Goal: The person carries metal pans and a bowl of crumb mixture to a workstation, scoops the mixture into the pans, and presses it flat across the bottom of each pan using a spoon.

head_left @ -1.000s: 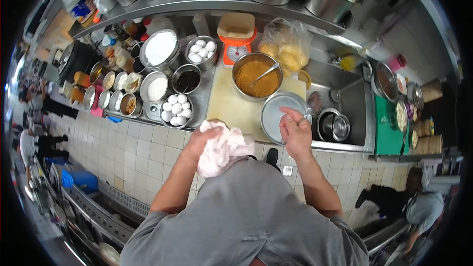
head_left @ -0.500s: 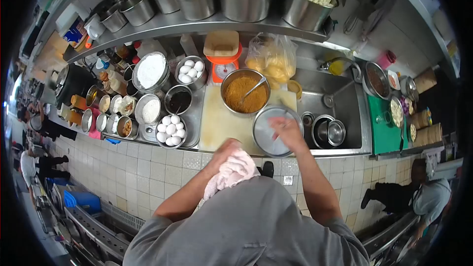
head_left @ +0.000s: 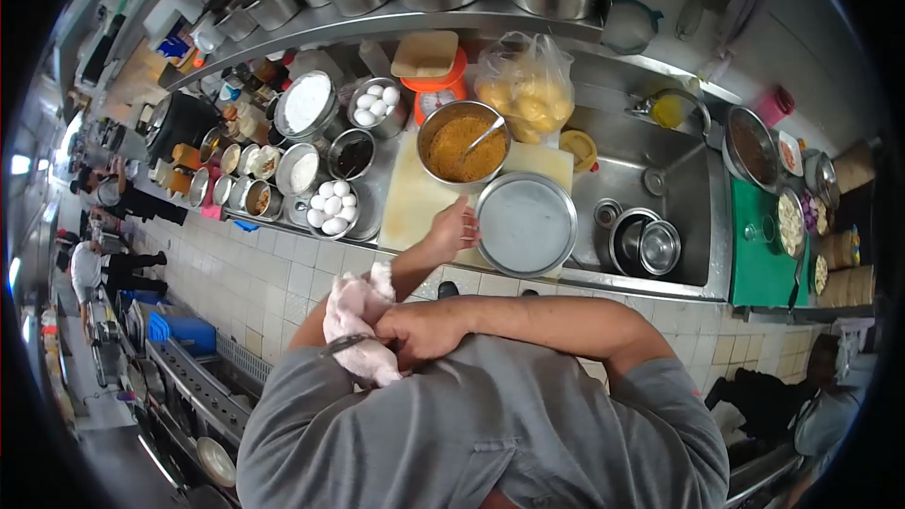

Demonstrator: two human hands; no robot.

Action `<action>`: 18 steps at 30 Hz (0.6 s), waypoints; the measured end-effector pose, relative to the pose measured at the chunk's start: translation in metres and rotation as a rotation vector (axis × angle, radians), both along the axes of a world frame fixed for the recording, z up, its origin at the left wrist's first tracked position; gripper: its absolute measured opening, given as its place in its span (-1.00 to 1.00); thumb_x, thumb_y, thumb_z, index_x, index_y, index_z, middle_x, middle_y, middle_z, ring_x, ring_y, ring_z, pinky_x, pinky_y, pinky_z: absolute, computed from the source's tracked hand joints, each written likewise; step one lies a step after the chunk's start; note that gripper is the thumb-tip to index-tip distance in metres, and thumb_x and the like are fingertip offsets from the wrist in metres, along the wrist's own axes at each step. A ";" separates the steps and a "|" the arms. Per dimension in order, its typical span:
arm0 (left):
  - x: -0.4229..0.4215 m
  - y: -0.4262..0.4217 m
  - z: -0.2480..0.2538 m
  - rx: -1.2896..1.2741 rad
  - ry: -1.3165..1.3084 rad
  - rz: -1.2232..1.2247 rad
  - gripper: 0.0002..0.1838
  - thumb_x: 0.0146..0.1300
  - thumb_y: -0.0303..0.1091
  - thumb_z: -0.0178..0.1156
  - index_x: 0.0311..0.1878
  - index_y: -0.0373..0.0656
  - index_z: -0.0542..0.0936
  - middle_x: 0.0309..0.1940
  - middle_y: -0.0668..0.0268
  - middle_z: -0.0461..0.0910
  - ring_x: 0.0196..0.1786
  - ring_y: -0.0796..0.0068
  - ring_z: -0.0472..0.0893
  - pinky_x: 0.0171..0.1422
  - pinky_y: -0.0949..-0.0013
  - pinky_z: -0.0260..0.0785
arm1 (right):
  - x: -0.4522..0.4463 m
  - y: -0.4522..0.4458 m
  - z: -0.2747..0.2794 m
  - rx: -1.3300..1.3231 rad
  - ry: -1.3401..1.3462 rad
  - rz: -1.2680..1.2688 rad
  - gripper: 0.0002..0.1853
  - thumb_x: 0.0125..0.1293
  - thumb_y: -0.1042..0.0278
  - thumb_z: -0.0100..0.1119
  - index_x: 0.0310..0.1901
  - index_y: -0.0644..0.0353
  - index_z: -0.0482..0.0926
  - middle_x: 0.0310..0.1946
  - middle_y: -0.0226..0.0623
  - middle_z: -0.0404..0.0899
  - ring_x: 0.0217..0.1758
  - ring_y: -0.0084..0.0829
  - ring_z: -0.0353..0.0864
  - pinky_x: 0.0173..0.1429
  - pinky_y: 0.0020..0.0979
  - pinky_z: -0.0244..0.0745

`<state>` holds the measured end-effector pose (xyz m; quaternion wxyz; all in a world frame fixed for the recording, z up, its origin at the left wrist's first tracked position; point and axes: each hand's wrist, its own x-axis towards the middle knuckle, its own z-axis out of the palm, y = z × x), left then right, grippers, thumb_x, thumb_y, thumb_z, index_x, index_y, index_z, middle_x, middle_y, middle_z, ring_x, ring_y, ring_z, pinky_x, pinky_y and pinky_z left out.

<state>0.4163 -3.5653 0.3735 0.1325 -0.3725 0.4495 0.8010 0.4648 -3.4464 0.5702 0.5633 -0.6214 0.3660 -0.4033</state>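
Observation:
My left hand (head_left: 454, 229) is over the cutting board (head_left: 410, 188), at the left rim of a round grey metal pan (head_left: 526, 224). It holds nothing, its fingers slightly bent and apart. My right arm crosses my chest, and my right hand (head_left: 415, 330) is closed on a pale pink cloth (head_left: 356, 316) beside my left forearm. A dark band-like object lies across the cloth. Behind the pan, a metal bowl of orange-brown crumbly food (head_left: 462, 149) has a spoon in it.
Bowls of eggs (head_left: 333, 208), white powder (head_left: 306, 102) and dark sauce (head_left: 352, 155) stand left. An orange scale (head_left: 436, 94) and a bag of yellow items (head_left: 524, 94) are behind. The sink (head_left: 683, 193) holds metal bowls. Other people (head_left: 99, 269) are at both sides.
My right hand has left the round pan and crossed to the cloth at the left. My left hand has let go of the cloth and reached forward to the pan's edge. The view has shifted.

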 end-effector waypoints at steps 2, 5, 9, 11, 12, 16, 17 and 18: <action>-0.012 0.029 -0.004 -0.087 0.088 0.124 -0.50 0.60 0.20 0.12 -0.11 -0.13 0.51 -0.39 0.32 0.53 -0.41 0.41 0.54 -0.32 0.34 0.42 | -0.009 0.014 -0.002 -0.064 0.101 -0.043 -0.76 0.40 0.33 0.35 0.02 0.24 0.72 -0.16 -0.19 0.78 -0.08 -0.32 0.76 0.06 -0.24 0.61; -0.016 0.035 -0.011 -0.363 0.267 0.300 -0.57 0.59 0.08 0.18 -0.25 -0.10 0.50 -0.51 0.40 0.47 -0.51 0.51 0.45 -0.42 0.41 0.30 | -0.039 0.047 0.001 -0.028 0.048 -0.175 -0.71 0.42 0.24 0.39 0.01 0.28 0.75 -0.24 -0.20 0.78 -0.15 -0.39 0.75 -0.02 -0.27 0.60; -0.007 0.008 0.031 -0.341 0.248 0.475 -0.65 0.54 -0.04 0.29 -0.27 -0.06 0.49 -0.52 0.47 0.42 -0.54 0.61 0.37 -0.47 0.45 0.24 | -0.068 0.116 -0.061 0.396 -0.158 -0.769 -0.76 0.43 0.21 0.41 -0.18 0.24 0.79 -0.48 -0.39 0.71 -0.35 -0.61 0.65 -0.26 -0.34 0.53; -0.005 0.003 0.030 -0.300 0.224 0.523 -0.65 0.52 -0.01 0.32 -0.26 -0.03 0.48 -0.52 0.47 0.40 -0.55 0.60 0.36 -0.49 0.44 0.23 | -0.091 0.143 -0.113 0.457 0.127 -1.325 -0.78 0.43 0.24 0.41 -0.20 0.26 0.78 -0.49 -0.40 0.70 -0.35 -0.67 0.62 -0.24 -0.38 0.54; -0.001 0.005 0.021 -0.305 0.147 0.373 -0.67 0.47 -0.06 0.37 -0.21 -0.07 0.51 -0.48 0.43 0.46 -0.53 0.58 0.42 -0.47 0.41 0.29 | -0.110 0.156 -0.161 0.342 0.239 -1.585 -0.77 0.37 0.25 0.44 -0.17 0.27 0.77 -0.46 -0.28 0.75 -0.34 -0.51 0.71 -0.19 -0.35 0.60; 0.025 0.025 -0.047 -0.836 0.196 -0.190 -0.67 0.33 -0.28 0.48 -0.05 -0.23 0.56 -0.33 0.26 0.65 -0.43 0.47 0.59 -0.39 0.32 0.45 | -0.153 0.191 -0.228 0.513 0.539 -1.926 -0.74 0.20 0.27 0.53 -0.20 0.28 0.73 -0.36 -0.08 0.79 -0.28 -0.10 0.81 -0.10 -0.20 0.66; 0.027 0.024 -0.059 -1.027 0.251 -0.247 -0.66 0.30 -0.43 0.45 0.03 -0.34 0.56 -0.26 0.16 0.70 -0.40 0.42 0.66 -0.35 0.31 0.53 | -0.159 0.192 -0.234 0.528 0.533 -1.932 -0.74 0.20 0.27 0.53 -0.20 0.28 0.73 -0.36 -0.08 0.79 -0.28 -0.10 0.81 -0.10 -0.20 0.66; 0.028 0.019 -0.070 -1.023 0.245 -0.264 -0.66 0.30 -0.43 0.45 0.03 -0.34 0.56 -0.26 0.16 0.70 -0.40 0.42 0.66 -0.35 0.31 0.53 | -0.160 0.192 -0.240 0.568 0.562 -1.901 -0.74 0.17 0.29 0.54 -0.23 0.29 0.72 -0.36 -0.09 0.79 -0.28 -0.12 0.81 -0.10 -0.21 0.67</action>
